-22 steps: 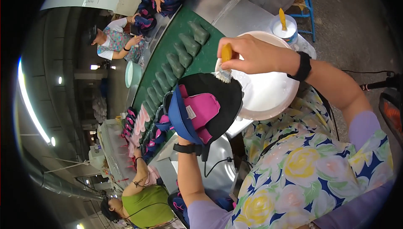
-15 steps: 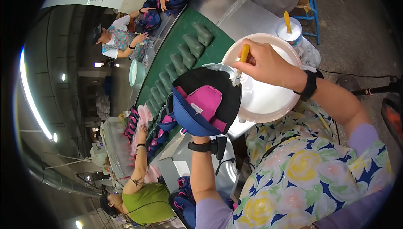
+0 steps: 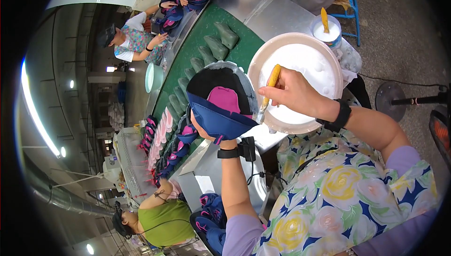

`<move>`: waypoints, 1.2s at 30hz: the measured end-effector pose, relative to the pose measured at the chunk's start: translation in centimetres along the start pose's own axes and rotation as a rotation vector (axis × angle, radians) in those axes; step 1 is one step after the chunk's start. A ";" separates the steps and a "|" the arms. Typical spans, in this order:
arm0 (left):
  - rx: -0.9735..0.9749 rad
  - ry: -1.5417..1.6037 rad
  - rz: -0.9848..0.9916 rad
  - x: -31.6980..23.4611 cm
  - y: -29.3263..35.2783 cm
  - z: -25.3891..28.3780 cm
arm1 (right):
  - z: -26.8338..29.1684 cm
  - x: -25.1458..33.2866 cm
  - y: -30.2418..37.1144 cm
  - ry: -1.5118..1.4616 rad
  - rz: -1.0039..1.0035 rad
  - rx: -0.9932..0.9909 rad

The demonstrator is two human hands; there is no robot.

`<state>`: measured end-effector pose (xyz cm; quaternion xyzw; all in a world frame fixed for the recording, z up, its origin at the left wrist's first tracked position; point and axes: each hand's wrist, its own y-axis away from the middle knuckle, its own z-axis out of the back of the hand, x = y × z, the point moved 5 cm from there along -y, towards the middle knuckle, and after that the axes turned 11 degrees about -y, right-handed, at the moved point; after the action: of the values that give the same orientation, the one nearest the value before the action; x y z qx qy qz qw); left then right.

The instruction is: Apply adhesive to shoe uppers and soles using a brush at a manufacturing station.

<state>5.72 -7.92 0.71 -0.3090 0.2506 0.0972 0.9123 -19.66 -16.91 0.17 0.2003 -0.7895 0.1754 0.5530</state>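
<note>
My left hand (image 3: 201, 128) grips a dark blue shoe upper (image 3: 223, 119) from beneath and its left side, mostly hidden behind it. The upper's open underside faces up, with black lining, a pink patch inside and a pale, wet-looking rim. Between the thumb and fingers of my right hand (image 3: 296, 91) is a brush (image 3: 271, 82) with a yellow handle. Its bristles touch or nearly touch the upper's near right edge. Just beyond my right hand stands a large pale pink basin (image 3: 256, 65) holding white liquid.
A green conveyor belt (image 3: 246, 42) carries grey shoe lasts (image 3: 216, 48), pink pieces (image 3: 162, 131) and more uppers. A small tub (image 3: 327, 31) with another brush stands beyond the basin. More uppers (image 3: 211, 218) lie by my left arm. Co-workers stand across the belt and at lower left.
The brush has travelled along the upper's rim toward me, and the upper has tilted and turned. At lower left, the green-shirted co-worker's arm has drawn back from the pink pieces.
</note>
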 end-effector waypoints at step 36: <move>0.713 1.144 1.383 -4.0 10.0 -3.0 | -1.9 3.9 1.1 0.554 0.819 0.461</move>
<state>-2.19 -1.93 -4.40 0.2014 0.7984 0.3661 0.4336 -19.88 -15.51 4.43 -0.0612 -0.5686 0.5913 0.5686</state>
